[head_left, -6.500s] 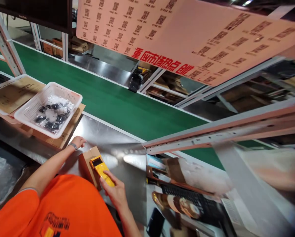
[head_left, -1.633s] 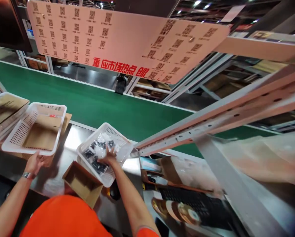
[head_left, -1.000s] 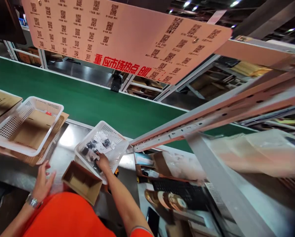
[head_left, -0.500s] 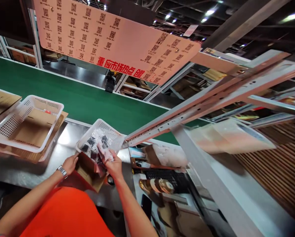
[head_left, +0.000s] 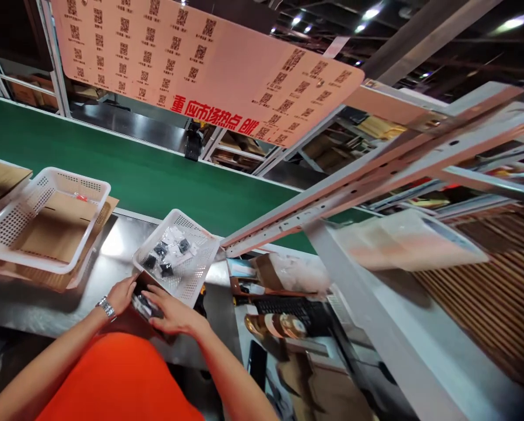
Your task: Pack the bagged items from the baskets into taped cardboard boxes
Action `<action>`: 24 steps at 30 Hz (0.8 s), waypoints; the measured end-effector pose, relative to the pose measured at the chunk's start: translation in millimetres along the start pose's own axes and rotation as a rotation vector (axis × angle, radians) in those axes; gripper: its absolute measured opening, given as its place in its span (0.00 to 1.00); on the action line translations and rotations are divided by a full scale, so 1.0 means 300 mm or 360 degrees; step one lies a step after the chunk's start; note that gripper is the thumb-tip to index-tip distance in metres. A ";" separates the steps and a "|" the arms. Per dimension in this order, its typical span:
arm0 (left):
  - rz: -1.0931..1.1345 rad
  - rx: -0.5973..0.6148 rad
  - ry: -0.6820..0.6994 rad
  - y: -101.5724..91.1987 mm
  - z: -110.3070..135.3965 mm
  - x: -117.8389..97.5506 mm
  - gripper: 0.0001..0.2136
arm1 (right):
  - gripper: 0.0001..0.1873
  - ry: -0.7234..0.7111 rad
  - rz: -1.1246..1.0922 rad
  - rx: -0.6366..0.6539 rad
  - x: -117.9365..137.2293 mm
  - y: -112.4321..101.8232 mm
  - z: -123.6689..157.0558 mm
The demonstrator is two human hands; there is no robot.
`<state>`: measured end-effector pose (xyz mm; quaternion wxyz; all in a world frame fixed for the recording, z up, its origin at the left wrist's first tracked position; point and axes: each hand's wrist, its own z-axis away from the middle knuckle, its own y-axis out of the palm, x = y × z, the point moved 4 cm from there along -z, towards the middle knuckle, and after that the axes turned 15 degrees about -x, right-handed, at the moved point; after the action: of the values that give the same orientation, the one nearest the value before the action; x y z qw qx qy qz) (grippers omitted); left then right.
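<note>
A small open cardboard box (head_left: 135,311) sits on the steel bench just in front of me. My left hand (head_left: 122,293), with a watch on the wrist, rests against the box's left edge with fingers curved on it. My right hand (head_left: 170,313) lies over the box opening, fingers stretched out flat over small bagged black parts (head_left: 141,304) inside. Touching the box on its far side is a white perforated basket (head_left: 194,276) holding several more bagged black parts (head_left: 167,257).
A second white basket (head_left: 7,225) with flat cardboard inside stands at the left on cardboard sheets. A green conveyor belt (head_left: 113,169) runs behind the bench. A code sheet (head_left: 226,64) hangs overhead. A keyboard (head_left: 288,307) and clutter lie to the right under a slanted metal rail (head_left: 353,187).
My right hand has come down from above the basket, where it held bagged parts, and now lies flat over the box. My left hand stays at the box's left edge.
</note>
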<state>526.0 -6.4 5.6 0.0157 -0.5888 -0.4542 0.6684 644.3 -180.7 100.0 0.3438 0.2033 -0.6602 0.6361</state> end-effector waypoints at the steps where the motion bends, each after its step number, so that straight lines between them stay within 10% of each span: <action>1: 0.0005 -0.0004 -0.0006 0.003 0.000 0.001 0.28 | 0.42 -0.0118 -0.0045 -0.0132 0.009 -0.024 -0.002; 5: 0.0024 -0.0005 -0.0033 0.011 0.001 -0.001 0.28 | 0.22 -0.0323 -0.0282 -0.0853 -0.067 -0.130 -0.029; 9: 0.0052 -0.0040 -0.0027 0.010 0.003 -0.013 0.27 | 0.19 0.0200 -0.0255 -0.1293 -0.339 -0.236 -0.130; 18: 0.0096 0.0024 -0.0114 0.005 0.024 -0.047 0.28 | 0.68 0.1095 0.0366 -0.0695 -0.818 -0.300 -0.438; 24: 0.0121 0.0055 -0.0188 0.007 0.031 -0.051 0.27 | 0.60 0.1000 0.0507 -0.0611 -0.864 -0.248 -0.508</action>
<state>524.4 -21.5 15.0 -0.0263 -0.5649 -0.4199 0.7098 902.8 -83.4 -39.5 0.4578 -0.1740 -0.6530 0.5777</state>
